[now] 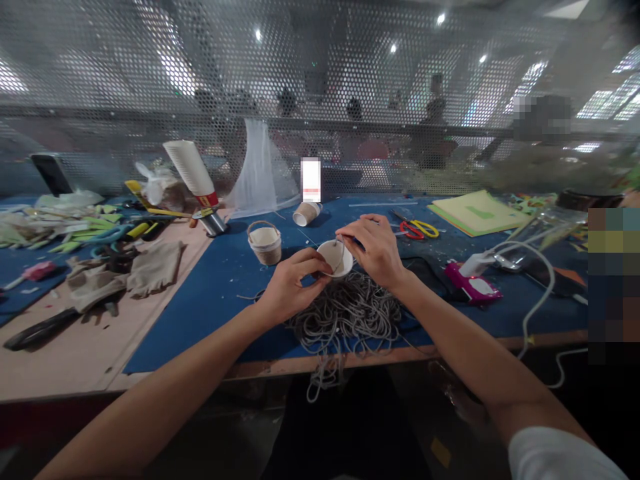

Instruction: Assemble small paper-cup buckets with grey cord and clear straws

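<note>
A white paper cup [328,252] is held above the table, its mouth tilted toward me. My left hand [293,283] grips the cup's left rim between thumb and fingers. At the cup's far right rim, my right hand [375,250] pinches a thin grey cord [340,248] that runs across the opening. Below both hands lies a tangled heap of grey cord [350,307], some strands hanging over the table edge. To the left stands a small cord-wrapped cup with a handle [267,250]. Behind, another wrapped cup [306,214] lies on its side.
Red-and-yellow scissors [419,229] lie behind my right hand. Farther right are a pink power strip [473,283] with white cables and a paper stack [483,212]. At left are a leaning cup stack [189,167], work gloves [155,270] and tools. A perforated metal screen [350,87] stands behind.
</note>
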Tool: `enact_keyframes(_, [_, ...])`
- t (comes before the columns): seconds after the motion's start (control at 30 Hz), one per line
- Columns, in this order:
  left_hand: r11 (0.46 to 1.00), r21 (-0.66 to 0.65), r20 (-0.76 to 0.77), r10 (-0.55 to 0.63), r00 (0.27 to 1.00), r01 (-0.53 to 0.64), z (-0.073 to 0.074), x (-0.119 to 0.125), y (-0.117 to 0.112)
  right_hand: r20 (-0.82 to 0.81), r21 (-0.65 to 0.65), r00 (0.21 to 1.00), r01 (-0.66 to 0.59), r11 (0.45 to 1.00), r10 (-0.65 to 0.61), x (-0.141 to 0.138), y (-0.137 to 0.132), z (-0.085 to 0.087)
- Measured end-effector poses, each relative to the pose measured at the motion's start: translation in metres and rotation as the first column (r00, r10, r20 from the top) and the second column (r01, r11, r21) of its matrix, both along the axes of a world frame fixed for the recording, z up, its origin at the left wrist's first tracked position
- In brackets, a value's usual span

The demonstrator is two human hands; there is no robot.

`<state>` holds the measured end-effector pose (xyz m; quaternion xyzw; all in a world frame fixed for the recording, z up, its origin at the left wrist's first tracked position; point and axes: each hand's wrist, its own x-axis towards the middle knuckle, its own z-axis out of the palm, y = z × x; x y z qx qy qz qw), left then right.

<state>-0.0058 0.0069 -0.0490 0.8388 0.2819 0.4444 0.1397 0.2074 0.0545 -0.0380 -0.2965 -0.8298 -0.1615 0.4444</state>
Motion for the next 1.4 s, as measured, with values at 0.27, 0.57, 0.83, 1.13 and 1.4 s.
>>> enact_keyframes(0.27, [1.000, -0.005, 0.010, -0.002, 1.000, 0.002, 0.0002, 0.0008, -0.0009, -0.011, -0.005, 1.000, 0.001, 1.000, -0.001, -0.0003, 0.0007, -0.0002])
enact_keyframes(0.57, [1.000, 0.016, 0.003, 0.004, 1.000, -0.004, 0.0009, 0.0005, -0.0028, -0.015, -0.014, 1.000, -0.002, 1.000, 0.002, -0.0004, -0.0023, 0.0014])
enact_keyframes(0.83, [0.999, 0.045, -0.007, 0.004, 1.000, -0.004, 0.0037, 0.0021, -0.0049, -0.008, -0.011, 1.000, -0.007, 1.000, 0.007, 0.0008, -0.0042, 0.0015])
enact_keyframes(1.13, [0.997, 0.080, -0.027, 0.011, 1.000, -0.009, -0.0024, 0.0004, -0.0031, -0.020, -0.017, 1.000, -0.016, 1.000, 0.016, 0.0004, -0.0063, 0.0021])
enact_keyframes(1.4, [0.994, 0.105, -0.033, 0.024, 0.999, -0.020, 0.0002, 0.0010, -0.0042, -0.019, -0.028, 1.000, -0.005, 1.000, 0.005, 0.0009, -0.0084, 0.0038])
